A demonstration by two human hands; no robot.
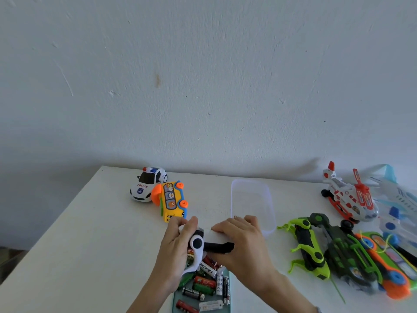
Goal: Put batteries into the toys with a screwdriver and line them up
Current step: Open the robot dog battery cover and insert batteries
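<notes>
My left hand [174, 245] grips a white toy vehicle [197, 247] with a black wheel, held turned over above a tray of batteries [204, 288]. My right hand [241, 242] covers the toy's right side, fingers curled over it; a black part [220, 247] pokes out under the palm. No screwdriver shows in the view. A white police car [147, 184] and a yellow bus [172, 202] lying on its side stand together at the back left.
A clear plastic lid or box [252, 204] lies behind my right hand. At the right lie a red-white helicopter [348, 195], a green-black car [310, 247], a dark green toy [345, 251], an orange-green toy [388, 265] and a white-blue plane [399, 208]. The table's left edge [52, 227] runs diagonally.
</notes>
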